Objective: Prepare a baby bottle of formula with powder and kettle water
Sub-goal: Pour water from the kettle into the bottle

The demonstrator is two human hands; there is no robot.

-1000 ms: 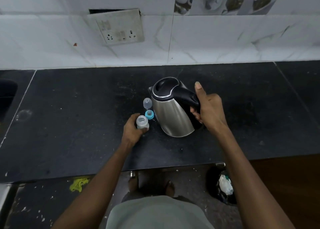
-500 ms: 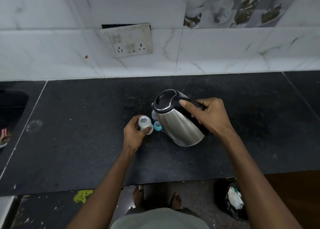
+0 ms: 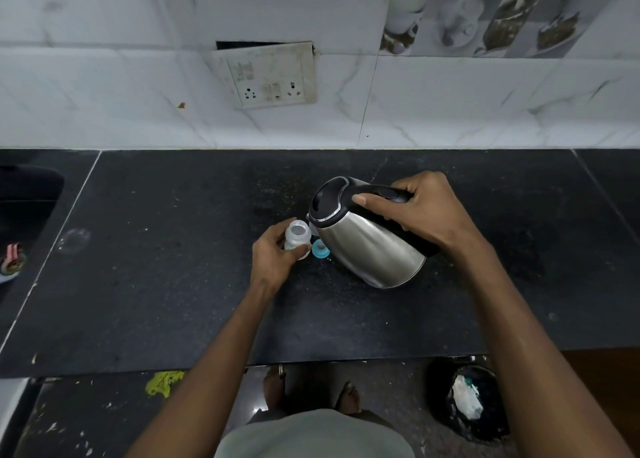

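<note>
- A dark stone worktop (image 3: 173,250) runs beneath a white tiled wall with a socket plate (image 3: 272,75).
- The left hand (image 3: 273,260) grasps the small clear baby bottle (image 3: 297,236), mouth open; its contents cannot be told.
- A blue teat ring (image 3: 319,251) lies just beside it.
- The right hand (image 3: 427,212) clenches the handle of the steel kettle (image 3: 367,241), tilted spout-first toward the bottle (lid shut).
- Pouring seems imminent: next, the spout must meet that narrow mouth.
</note>
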